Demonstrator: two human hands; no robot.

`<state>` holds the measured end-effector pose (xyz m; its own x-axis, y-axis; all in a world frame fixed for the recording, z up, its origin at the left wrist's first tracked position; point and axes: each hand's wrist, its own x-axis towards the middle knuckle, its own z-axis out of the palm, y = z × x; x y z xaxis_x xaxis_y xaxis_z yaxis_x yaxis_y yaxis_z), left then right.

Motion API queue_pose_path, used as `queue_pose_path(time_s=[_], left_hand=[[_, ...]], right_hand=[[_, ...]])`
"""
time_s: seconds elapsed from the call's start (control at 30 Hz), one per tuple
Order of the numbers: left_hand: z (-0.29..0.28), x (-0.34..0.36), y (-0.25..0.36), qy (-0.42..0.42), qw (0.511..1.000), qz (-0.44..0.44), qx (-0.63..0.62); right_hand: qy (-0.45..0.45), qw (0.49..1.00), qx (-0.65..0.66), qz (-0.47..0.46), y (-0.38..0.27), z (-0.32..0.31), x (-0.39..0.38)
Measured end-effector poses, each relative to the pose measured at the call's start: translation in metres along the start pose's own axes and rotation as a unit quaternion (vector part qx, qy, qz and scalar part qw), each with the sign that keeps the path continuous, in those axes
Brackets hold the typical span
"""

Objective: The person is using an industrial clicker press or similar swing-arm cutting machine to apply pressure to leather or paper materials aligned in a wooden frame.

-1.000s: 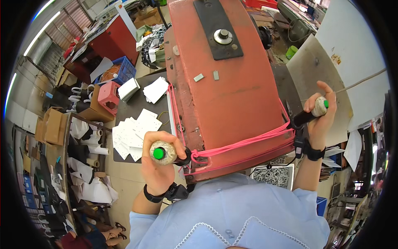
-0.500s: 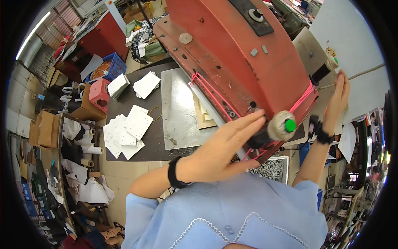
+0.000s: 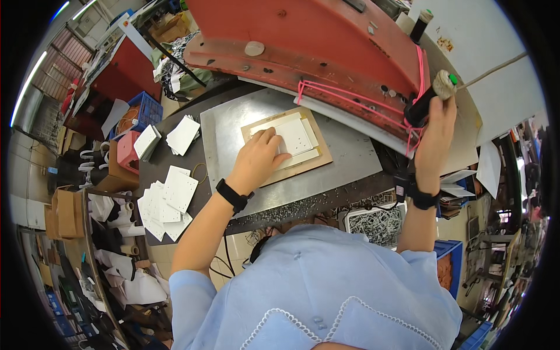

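Note:
My left hand (image 3: 256, 156) reaches over a wooden-framed die board (image 3: 324, 156) lying on a grey metal plate (image 3: 219, 131). Its bent fingers and thumb grip the edge of a white sheet with small holes (image 3: 296, 139) on that board. At the right, my right hand (image 3: 434, 137) rests against a black handle (image 3: 421, 108) with a wrapped, green-tipped top, fingers stretched upward along it. This handle is fixed to the red swing arm (image 3: 326, 41) of a press, which stands to the far right of the board. Pink cords run along the arm's edge.
Loose white punched sheets (image 3: 169, 201) overlap at the left of the dark table, with two neat stacks (image 3: 183, 135) behind. Small scraps (image 3: 291, 207) litter the near edge. A white tray of scraps (image 3: 376, 224) sits below. A second black handle (image 3: 421, 26) stands farther back.
The red arm has swung right and away, uncovering the die board. My left hand has left the arm and moved down-left onto the white sheet. My right hand has shifted left and nearer.

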<state>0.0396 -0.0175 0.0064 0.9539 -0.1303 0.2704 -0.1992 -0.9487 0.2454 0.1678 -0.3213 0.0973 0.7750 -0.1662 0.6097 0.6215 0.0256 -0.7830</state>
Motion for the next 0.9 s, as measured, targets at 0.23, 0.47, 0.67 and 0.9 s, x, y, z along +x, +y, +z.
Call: queue_pose_path(time_s=[0.23,0.47,0.67,0.9], left_hand=[[0.011,-0.004,0.004,-0.001,0.984,0.076,0.160],[0.022,-0.005,0.004,0.008,0.965,0.090,0.245],[-0.008,-0.013,-0.010,0.044,0.988,-0.077,-0.130],[-0.081,-0.097,-0.031,0.277,0.940,-0.194,-0.034]], right_hand=[[-0.293,0.918,-0.252,-0.091,0.038,0.045,-0.078],[-0.321,0.912,-0.257,-0.014,0.077,0.083,-0.118],[-0.317,0.916,-0.247,-0.013,0.071,0.095,-0.130],[-0.308,0.910,-0.276,-0.043,0.080,0.096,-0.131]])
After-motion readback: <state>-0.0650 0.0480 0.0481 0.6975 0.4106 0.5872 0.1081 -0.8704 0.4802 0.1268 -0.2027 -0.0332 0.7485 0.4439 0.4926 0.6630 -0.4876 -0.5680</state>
